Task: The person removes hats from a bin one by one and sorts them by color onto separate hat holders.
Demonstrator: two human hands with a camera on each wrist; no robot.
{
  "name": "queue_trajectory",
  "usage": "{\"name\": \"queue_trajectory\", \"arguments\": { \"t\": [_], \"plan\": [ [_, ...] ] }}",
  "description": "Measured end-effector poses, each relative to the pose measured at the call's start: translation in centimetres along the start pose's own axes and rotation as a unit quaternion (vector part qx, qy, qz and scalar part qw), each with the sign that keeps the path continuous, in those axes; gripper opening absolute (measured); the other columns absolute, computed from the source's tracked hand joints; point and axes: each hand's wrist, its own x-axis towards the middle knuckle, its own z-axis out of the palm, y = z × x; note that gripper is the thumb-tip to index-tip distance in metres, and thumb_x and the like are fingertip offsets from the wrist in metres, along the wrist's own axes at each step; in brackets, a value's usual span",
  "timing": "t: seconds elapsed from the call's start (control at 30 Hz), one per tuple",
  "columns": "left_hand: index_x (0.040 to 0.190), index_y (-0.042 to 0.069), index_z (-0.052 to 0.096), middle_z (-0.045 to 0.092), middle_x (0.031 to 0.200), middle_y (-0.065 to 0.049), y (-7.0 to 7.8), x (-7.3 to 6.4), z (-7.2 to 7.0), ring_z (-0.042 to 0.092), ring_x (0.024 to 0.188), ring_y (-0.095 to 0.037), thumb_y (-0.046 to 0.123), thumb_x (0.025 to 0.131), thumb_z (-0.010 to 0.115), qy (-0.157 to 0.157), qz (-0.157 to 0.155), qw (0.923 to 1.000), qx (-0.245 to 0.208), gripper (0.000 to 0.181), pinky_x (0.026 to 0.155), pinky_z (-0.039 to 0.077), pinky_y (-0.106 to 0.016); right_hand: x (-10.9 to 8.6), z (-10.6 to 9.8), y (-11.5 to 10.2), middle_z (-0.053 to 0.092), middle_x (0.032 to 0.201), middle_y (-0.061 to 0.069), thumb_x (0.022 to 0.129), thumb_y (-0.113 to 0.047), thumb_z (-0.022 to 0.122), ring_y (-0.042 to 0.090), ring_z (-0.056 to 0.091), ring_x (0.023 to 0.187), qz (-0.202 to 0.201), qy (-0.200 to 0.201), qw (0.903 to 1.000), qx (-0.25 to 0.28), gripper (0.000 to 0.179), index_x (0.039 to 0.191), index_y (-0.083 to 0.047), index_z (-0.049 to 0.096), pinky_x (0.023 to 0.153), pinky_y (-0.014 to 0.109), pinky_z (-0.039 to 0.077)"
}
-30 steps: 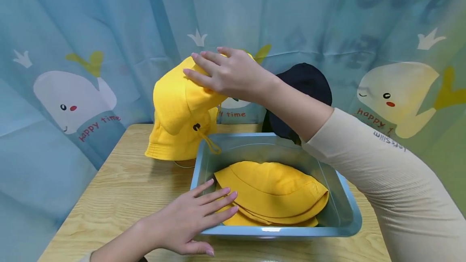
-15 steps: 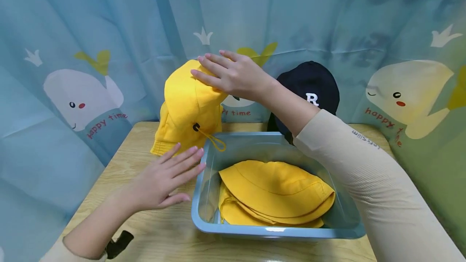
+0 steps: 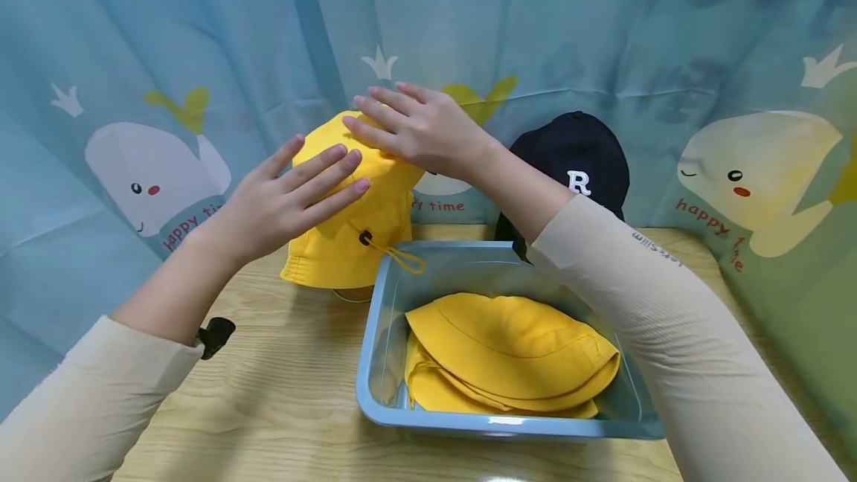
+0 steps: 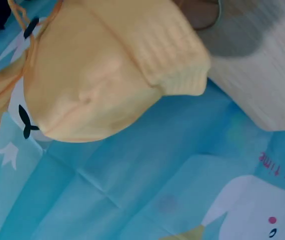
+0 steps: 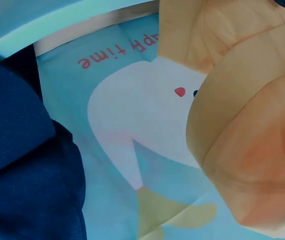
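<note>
A yellow hat (image 3: pixel 388 195) with a neck flap stands at the back left, a cord and black toggle (image 3: pixel 365 237) hanging at its side. My right hand (image 3: pixel 428 129) rests on the crown from the right, fingers extended. In front of the hat's left side is my left hand (image 3: pixel 284 203), its fingers straight and spread, overlapping the hat in the head view. The left wrist view shows the hat's flap and gathered edge (image 4: pixel 177 65); the right wrist view shows its brim (image 5: pixel 227 105). Neither wrist view shows the hands' fingers.
A light blue plastic bin (image 3: pixel 368 363) holds folded yellow hats (image 3: pixel 509 348) on the wooden table (image 3: pixel 288 370). Behind its right side stands a black cap (image 3: pixel 569 151) with a white R. A blue printed curtain (image 3: pixel 442 13) hangs behind the table.
My left hand has risen from the bin's front left corner, up and away to the hat's left side. My right hand has stayed on the crown. The view has shifted slightly.
</note>
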Motion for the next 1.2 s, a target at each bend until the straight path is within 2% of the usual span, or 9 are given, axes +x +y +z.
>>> {"name": "queue_trajectory", "arguments": {
  "t": [0.1, 0.23, 0.43, 0.6, 0.73, 0.93, 1.0, 1.1, 1.2],
  "plan": [
    [0.149, 0.014, 0.029, 0.032, 0.152, -0.009, -0.8, 0.5, 0.6, 0.03, 0.14, -0.02, -0.015, 0.092, 0.046, 0.019, 0.012, 0.9997, -0.012, 0.066, 0.109, 0.033, -0.045, -0.1, 0.3, -0.1, 0.062, 0.126, 0.009, 0.102, -0.015, 0.042, 0.025, 0.058, 0.117, 0.012, 0.007, 0.9997, -0.02, 0.032, 0.13, -0.013, 0.057, 0.097, 0.04, 0.047],
    [0.148, 0.014, 0.032, 0.045, 0.144, -0.014, -1.6, 0.7, 0.9, 0.041, 0.134, -0.025, -0.016, 0.088, 0.05, 0.028, -0.011, 0.998, -0.056, 0.07, 0.106, 0.037, -0.044, -0.3, 0.7, -0.1, 0.062, 0.127, 0.008, 0.102, -0.021, 0.043, 0.024, 0.058, 0.118, 0.02, 0.007, 0.9993, -0.031, 0.033, 0.131, -0.014, 0.057, 0.099, 0.039, 0.045],
    [0.132, 0.004, 0.053, 0.059, 0.127, -0.017, -3.1, 0.4, 0.8, 0.059, 0.114, -0.031, -0.012, 0.088, 0.054, -0.016, -0.063, 0.9937, -0.091, 0.046, 0.088, 0.05, -0.045, -0.2, 1.4, -0.7, 0.062, 0.127, 0.007, 0.102, -0.019, 0.042, 0.022, 0.058, 0.118, 0.032, 0.023, 0.9991, -0.014, 0.033, 0.131, -0.013, 0.057, 0.1, 0.037, 0.044],
    [0.126, -0.006, 0.054, 0.061, 0.12, -0.025, -3.7, -0.3, 1.0, 0.061, 0.107, -0.038, -0.012, 0.088, 0.055, -0.036, -0.113, 0.9894, -0.084, 0.039, 0.075, 0.054, -0.048, -0.3, 1.8, -2.0, 0.056, 0.134, 0.011, 0.102, -0.019, 0.041, 0.023, 0.051, 0.125, 0.096, 0.01, 0.9942, 0.048, 0.038, 0.135, -0.003, 0.051, 0.106, 0.035, 0.038],
    [0.128, -0.009, 0.051, 0.061, 0.118, -0.027, -3.7, -1.2, 1.3, 0.063, 0.101, -0.041, -0.011, 0.087, 0.057, -0.034, -0.176, 0.9819, -0.061, 0.042, 0.074, 0.053, -0.05, -0.6, 1.8, -3.9, 0.04, 0.146, 0.018, 0.098, -0.039, 0.048, 0.027, 0.036, 0.137, 0.123, -0.038, 0.9866, 0.101, 0.062, 0.141, 0.005, 0.039, 0.115, 0.037, 0.025],
    [0.128, -0.014, 0.049, 0.06, 0.117, -0.03, -3.8, -1.4, 1.6, 0.063, 0.098, -0.043, -0.009, 0.091, 0.054, -0.037, -0.244, 0.9688, -0.025, 0.038, 0.073, 0.054, -0.051, 0.2, 1.8, -8.7, 0.018, 0.153, 0.027, 0.079, -0.071, 0.055, 0.034, 0.015, 0.144, 0.164, -0.106, 0.9707, 0.14, 0.109, 0.145, 0.01, 0.023, 0.117, 0.047, 0.01],
    [0.127, -0.015, 0.048, 0.06, 0.116, -0.031, -4.0, -1.4, 1.8, 0.063, 0.098, -0.044, -0.007, 0.093, 0.052, -0.031, -0.263, 0.9642, -0.019, 0.036, 0.074, 0.054, -0.051, 0.3, 2.0, -9.9, 0.013, 0.154, 0.027, 0.077, -0.068, 0.06, 0.034, 0.012, 0.145, 0.192, -0.134, 0.9632, 0.133, 0.111, 0.146, 0.009, 0.019, 0.117, 0.049, 0.01],
    [0.128, -0.016, 0.048, 0.06, 0.115, -0.031, -4.2, -1.8, 2.0, 0.062, 0.098, -0.045, -0.003, 0.095, 0.05, -0.013, -0.297, 0.9549, -0.007, 0.035, 0.075, 0.053, -0.052, -0.1, 2.5, -10.9, 0.014, 0.155, 0.025, 0.089, -0.04, 0.062, 0.031, 0.015, 0.145, 0.243, -0.166, 0.9493, 0.11, 0.086, 0.148, 0.006, 0.018, 0.116, 0.047, 0.017],
    [0.128, -0.014, 0.049, 0.062, 0.113, -0.03, -4.0, -2.5, 2.1, 0.063, 0.097, -0.043, -0.001, 0.095, 0.05, 0.019, -0.332, 0.9429, 0.008, 0.035, 0.072, 0.053, -0.054, -0.9, 3.1, -10.8, 0.022, 0.153, 0.023, 0.094, -0.014, 0.051, 0.03, 0.025, 0.142, 0.286, -0.181, 0.9381, 0.073, 0.063, 0.148, 0.003, 0.022, 0.112, 0.046, 0.027]
  ]
}}
